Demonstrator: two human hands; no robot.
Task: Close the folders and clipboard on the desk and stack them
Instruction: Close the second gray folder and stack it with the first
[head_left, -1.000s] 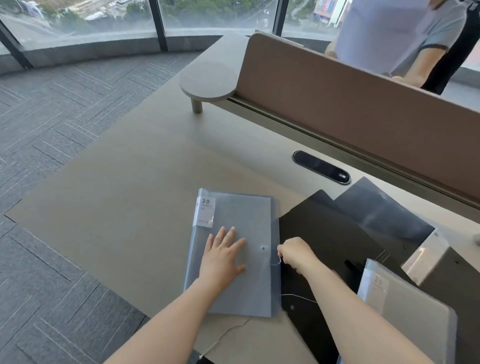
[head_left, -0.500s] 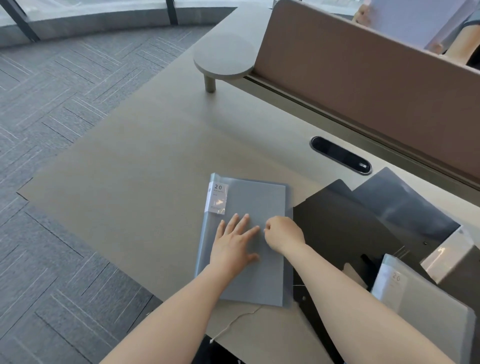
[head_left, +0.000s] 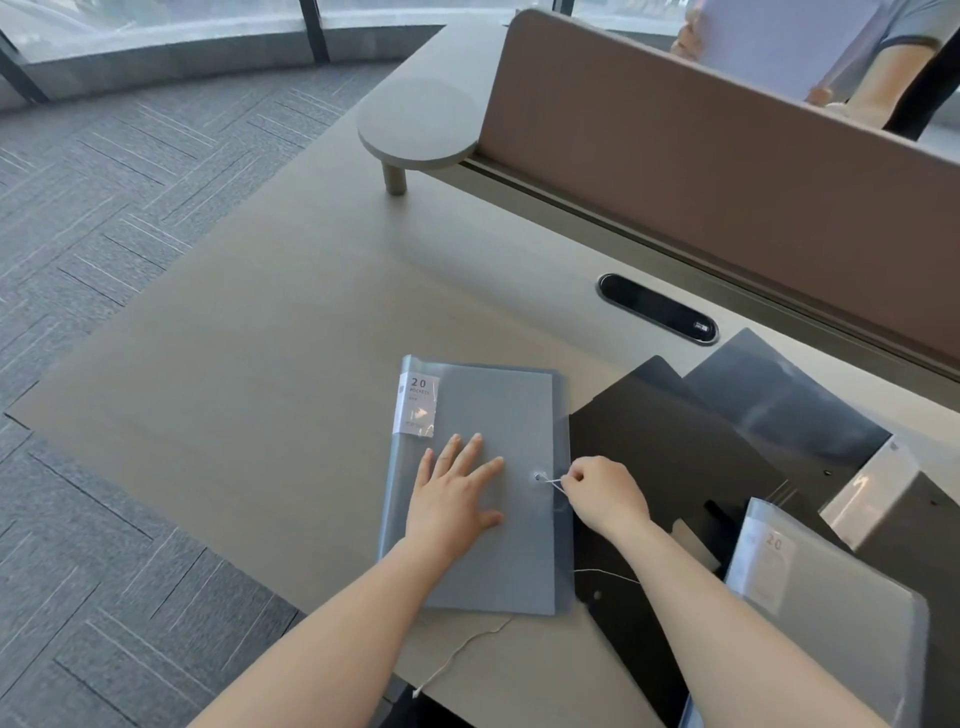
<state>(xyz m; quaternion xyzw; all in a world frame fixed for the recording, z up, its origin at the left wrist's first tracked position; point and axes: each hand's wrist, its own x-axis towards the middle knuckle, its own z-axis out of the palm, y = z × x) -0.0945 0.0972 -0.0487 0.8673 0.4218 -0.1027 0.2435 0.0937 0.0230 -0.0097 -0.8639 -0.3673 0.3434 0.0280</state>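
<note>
A closed grey-blue folder (head_left: 493, 410) with a white "20 pockets" label lies flat at the desk's near edge. My left hand (head_left: 457, 493) presses flat on its cover, fingers spread. My right hand (head_left: 602, 493) pinches a thin white string (head_left: 553, 482) that runs to the small button (head_left: 538, 476) near the folder's right edge. To the right, a black folder (head_left: 670, 441) lies open with dark clear sleeves. At the lower right sits a second grey folder (head_left: 826, 618) bearing a "20" label.
A brown divider panel (head_left: 727, 171) runs along the back of the desk (head_left: 260, 338), with a black oval cable port (head_left: 657, 314) in front of it. A round side shelf (head_left: 415, 127) sticks out at the far end. Behind the divider, a person holds paper (head_left: 779, 41). Loose string (head_left: 457, 654) trails off the near edge.
My right hand went from the folder's right edge over the cover and back to the right, and now holds the string taut from the button. My left hand stayed flat on the cover.
</note>
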